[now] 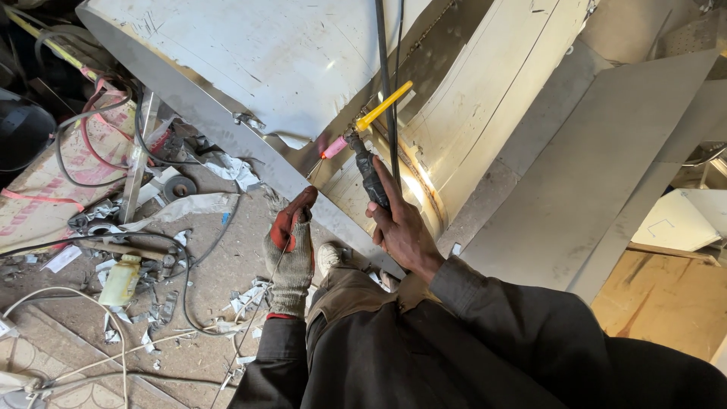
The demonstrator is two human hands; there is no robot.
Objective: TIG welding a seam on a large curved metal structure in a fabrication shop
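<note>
Steel duct body (250, 60): ahead of both my hands. Welding torch (363, 148): gripped in my bare right hand (401, 231), long axis running up-left to its pink nozzle. Filler rod (261, 303): thin, pinched in my gloved left hand (291, 250), just left of the torch.

Left hand (291, 250) gloved, fingers pinched, pointing 12 o'clock. Right hand (400, 227) bare, fingers curled in grip, pointing 11 o'clock.
</note>
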